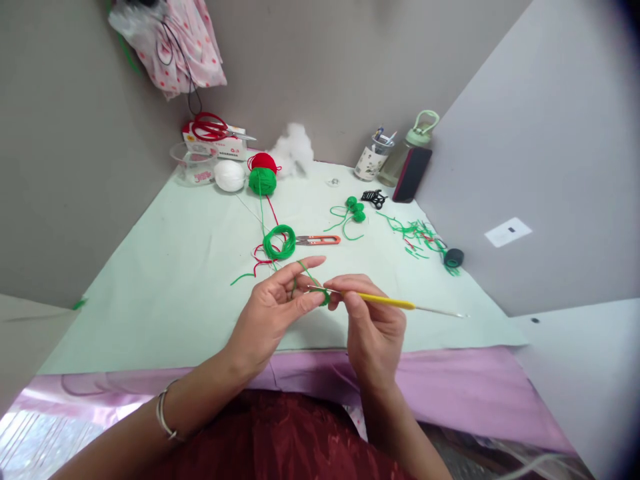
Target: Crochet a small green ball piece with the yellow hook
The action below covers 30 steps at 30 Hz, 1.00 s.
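My left hand [280,297] pinches a small green crochet piece [325,297] between thumb and fingers, with green yarn running up over its raised index finger. In my right hand [373,320] is a crochet hook [387,301] with a yellow grip, its tip at the green piece and its other metal end pointing right. Both hands nearly meet just above the table's front part. Beyond them lies a coil of green yarn [279,242], beside orange thread snips [320,240]. The stitches are too small to make out.
Behind stand a white yarn ball [229,176], a green ball [263,181], a red ball [264,161], stuffing [294,150] and red scissors [210,126] on a box. Rightward are green crocheted balls [358,212], yarn scraps [417,233], a phone [413,175] and a bottle [400,157].
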### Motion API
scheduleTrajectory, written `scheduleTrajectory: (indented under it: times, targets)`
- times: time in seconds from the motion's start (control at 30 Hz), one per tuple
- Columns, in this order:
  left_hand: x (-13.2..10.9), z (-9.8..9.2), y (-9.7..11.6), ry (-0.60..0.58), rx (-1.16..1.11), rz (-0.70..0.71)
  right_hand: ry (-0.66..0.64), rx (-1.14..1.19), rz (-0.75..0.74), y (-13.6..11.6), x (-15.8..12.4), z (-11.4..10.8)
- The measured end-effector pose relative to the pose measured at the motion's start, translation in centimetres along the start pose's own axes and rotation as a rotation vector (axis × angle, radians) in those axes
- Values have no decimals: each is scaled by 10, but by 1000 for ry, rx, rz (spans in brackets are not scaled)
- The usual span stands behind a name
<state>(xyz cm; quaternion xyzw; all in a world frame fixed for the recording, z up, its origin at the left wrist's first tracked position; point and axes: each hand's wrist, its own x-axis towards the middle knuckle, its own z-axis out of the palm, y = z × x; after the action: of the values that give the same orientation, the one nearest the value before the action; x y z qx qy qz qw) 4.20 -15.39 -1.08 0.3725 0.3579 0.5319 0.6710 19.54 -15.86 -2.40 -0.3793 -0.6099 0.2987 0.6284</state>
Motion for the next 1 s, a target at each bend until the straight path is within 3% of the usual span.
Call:
scheduleTrajectory:
  times: [0.1, 0.2, 0.3, 0.4, 0.47, 0.57, 0.67, 0.8, 0.87, 1.0]
  targets:
    - [0, 2, -1, 6, -79, -32, 13, -283, -240, 2, -6, 1]
    - [1, 1, 0, -72, -179, -186, 39, -422, -402, 4, -10, 0]
    - [3, -3, 2, -70, -227, -232, 86, -247, -271, 2, -5, -1]
    - [4, -2, 2, 42, -86, -20, 96, -60, -91, 2, -1, 2]
    - [3, 1, 1, 65, -20, 46, 61, -126, -136, 4, -1, 5]
    - [2, 2, -1, -24, -151, -129, 102, -334, -358, 9, -4, 5]
    - [5, -2, 0, -37, -229, -191, 128, -198, -195, 8, -2, 2]
    - [5, -3, 2, 77, -58, 12, 125, 80, 42, 5, 3, 3]
    - [2, 0, 0, 61, -35, 22, 95, 73, 58, 6, 2, 6]
    - [-1, 5, -2, -8, -161, -94, 75, -3, -3, 7, -3, 10]
